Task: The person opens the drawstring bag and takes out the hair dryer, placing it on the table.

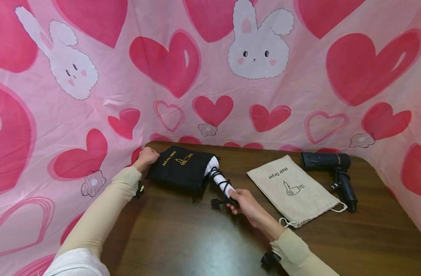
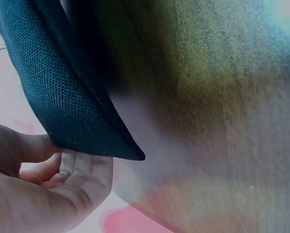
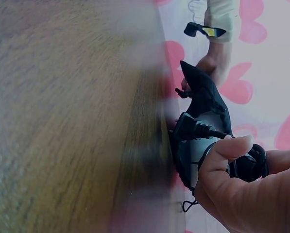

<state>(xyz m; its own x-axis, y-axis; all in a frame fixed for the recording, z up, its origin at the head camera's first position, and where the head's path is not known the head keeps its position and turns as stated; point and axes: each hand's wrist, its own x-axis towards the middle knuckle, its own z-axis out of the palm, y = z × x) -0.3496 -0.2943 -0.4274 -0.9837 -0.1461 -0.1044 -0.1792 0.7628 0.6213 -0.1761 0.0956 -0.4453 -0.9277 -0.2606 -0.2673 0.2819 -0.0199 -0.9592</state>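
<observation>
A black drawstring pouch point(image 1: 182, 172) lettered "Hair Dryer" in yellow lies at the far left of the table. My left hand point(image 1: 147, 156) pinches its closed end; the left wrist view shows thumb and fingers at the pouch's point(image 2: 62, 97) edge. From the pouch's right-hand mouth sticks a white hair dryer point(image 1: 218, 179), its head mostly hidden inside. A black cord point(image 1: 215, 171) winds round the dryer's handle. My right hand point(image 1: 244, 202) grips the end of that handle. The cord's plug point(image 3: 186, 127) hangs beside the handle, close to my right fingers.
A beige drawstring bag point(image 1: 296, 195), also lettered "Hair Dryer", lies flat to the right of my right hand. Beyond it rests a black hair dryer point(image 1: 344, 186). Pink heart-patterned cloth point(image 1: 210, 84) walls the brown wooden table point(image 1: 162, 237) at the back and sides.
</observation>
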